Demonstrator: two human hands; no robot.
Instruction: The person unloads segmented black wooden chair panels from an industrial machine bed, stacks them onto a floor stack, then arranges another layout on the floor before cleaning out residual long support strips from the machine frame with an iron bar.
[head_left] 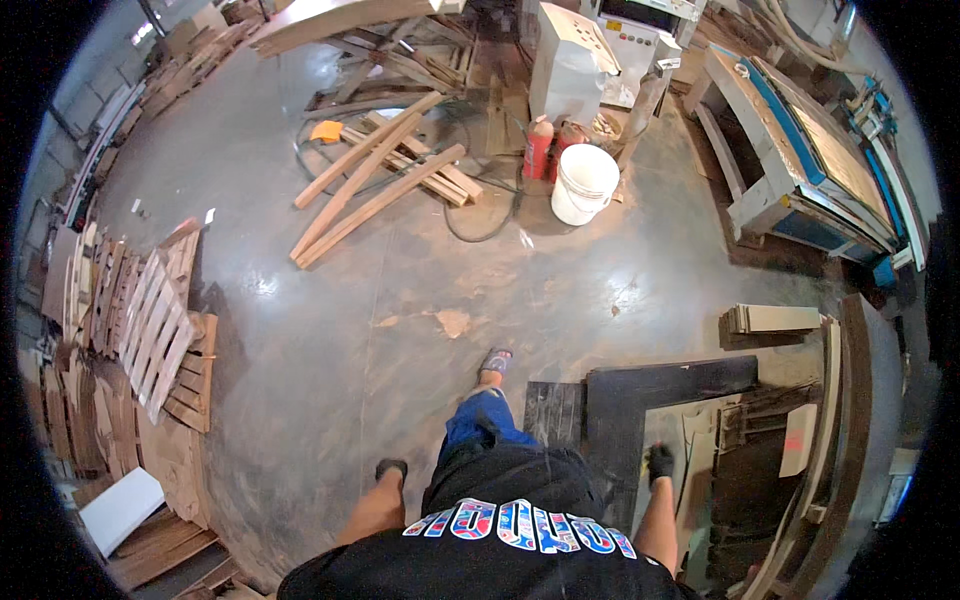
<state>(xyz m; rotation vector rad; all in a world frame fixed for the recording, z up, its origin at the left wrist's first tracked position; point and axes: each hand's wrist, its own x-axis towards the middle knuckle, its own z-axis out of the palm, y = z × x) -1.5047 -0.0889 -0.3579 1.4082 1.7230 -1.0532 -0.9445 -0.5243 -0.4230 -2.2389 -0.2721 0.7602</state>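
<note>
My left hand (pixel 391 468), in a dark glove, hangs at my side above the bare grey floor (pixel 300 400). Nothing stands close to it, and I see no object in it. On the other side my right hand (pixel 659 461), also in a dark glove, hangs over a stack of boards and panels (pixel 680 430). Whether it touches them I cannot tell. Both hands are small and dark here, so their fingers do not show clearly. One foot in a grey sandal (pixel 496 360) is forward on the floor.
Ahead lie loose wooden beams (pixel 370 185) and a dark hose (pixel 480 238). A white bucket (pixel 584 184) stands by red fire extinguishers (pixel 538 148). Slatted wooden pallets (pixel 155 330) are at left. A blue-and-white machine table (pixel 810 160) stands far right, above cut boards (pixel 772 319).
</note>
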